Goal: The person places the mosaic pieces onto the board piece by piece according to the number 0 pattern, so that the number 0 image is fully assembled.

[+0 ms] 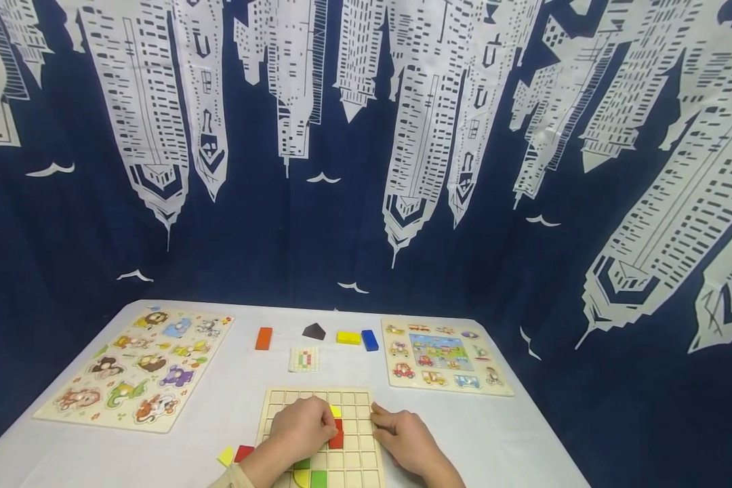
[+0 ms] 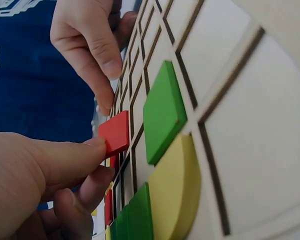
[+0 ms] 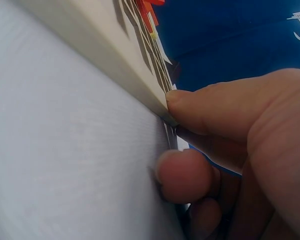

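Observation:
A pale wooden grid board [image 1: 354,407] lies at the table's near edge. My left hand [image 1: 332,425] sits over its middle and pinches a red square piece [image 1: 337,434] lying on the grid; the thumb [image 2: 65,160] touches the red piece [image 2: 114,132]. Beside it on the board lie a green piece [image 2: 162,112] and a yellow rounded piece [image 2: 175,185]. My right hand [image 1: 381,419] holds the board's right edge: the thumb [image 3: 215,107] lies on the board rim [image 3: 90,50] and a curled finger [image 3: 182,175] presses the cloth.
Past the board lie a small pattern card [image 1: 304,359], an orange block [image 1: 263,338], a dark piece [image 1: 314,331], a yellow block [image 1: 348,337] and a blue block [image 1: 369,339]. An animal puzzle [image 1: 137,369] lies left, a vehicle puzzle [image 1: 442,356] right. Loose yellow [image 1: 226,456] and red [image 1: 244,453] pieces lie left of the board.

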A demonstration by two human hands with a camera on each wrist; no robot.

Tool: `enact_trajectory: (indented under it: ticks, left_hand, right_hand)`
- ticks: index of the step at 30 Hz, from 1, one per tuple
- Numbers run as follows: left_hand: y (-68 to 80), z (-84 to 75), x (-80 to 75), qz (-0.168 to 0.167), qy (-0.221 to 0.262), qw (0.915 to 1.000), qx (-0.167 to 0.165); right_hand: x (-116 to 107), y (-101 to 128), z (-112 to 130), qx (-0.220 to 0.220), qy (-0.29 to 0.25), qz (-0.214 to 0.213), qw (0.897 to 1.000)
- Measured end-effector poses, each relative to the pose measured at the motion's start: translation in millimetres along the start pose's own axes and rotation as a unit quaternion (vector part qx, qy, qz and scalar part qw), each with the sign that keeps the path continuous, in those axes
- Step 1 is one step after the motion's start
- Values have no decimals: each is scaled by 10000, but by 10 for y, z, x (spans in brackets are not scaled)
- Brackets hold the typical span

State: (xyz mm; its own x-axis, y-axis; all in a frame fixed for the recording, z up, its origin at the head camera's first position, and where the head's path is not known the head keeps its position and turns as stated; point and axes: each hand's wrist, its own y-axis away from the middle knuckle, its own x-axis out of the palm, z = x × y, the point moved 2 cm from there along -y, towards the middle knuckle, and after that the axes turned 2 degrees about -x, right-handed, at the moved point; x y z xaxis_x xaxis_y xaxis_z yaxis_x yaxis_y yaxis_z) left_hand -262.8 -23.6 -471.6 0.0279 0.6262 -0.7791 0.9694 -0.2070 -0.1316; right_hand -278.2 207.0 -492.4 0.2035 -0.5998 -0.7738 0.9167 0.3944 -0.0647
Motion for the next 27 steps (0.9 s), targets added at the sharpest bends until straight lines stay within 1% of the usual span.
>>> enact_trajectory:
  ticks: [4, 12, 15, 17, 18, 21, 24, 25, 27]
  left_hand:
    - [2, -2, 6, 95, -40, 9999, 52]
    - [2, 74, 48, -77, -116, 9996, 226]
    - [46, 137, -2, -62, 41, 9997, 224]
    - [98, 200, -107, -74, 144, 9998, 115]
    - [127, 240, -183, -97, 194, 9998, 1]
    - [224, 402, -473, -235, 257, 9982, -479]
    - [328, 629, -742, -418, 262, 9937, -1011]
    - [361, 716, -808, -472, 276, 9919, -1145]
    - [419, 893, -885, -567, 305, 9885, -1369]
  right_hand:
    - [2, -5, -3, -37, 64, -30, 10000]
    - [29, -6, -3, -45, 121, -55, 9999]
    - [43, -13, 4, -53, 125, -45, 9999]
    - [48, -17, 13, -54, 116, -35, 9999]
    - [50, -21, 18, -53, 117, -39, 9999]
    - [48, -22, 33, -25, 105, -32, 9999]
    - [31, -17, 41, 37, 64, -15, 10000]
    - [25, -12, 41, 78, -17, 3, 10000]
    - [7, -4, 33, 127, -111, 5, 9999]
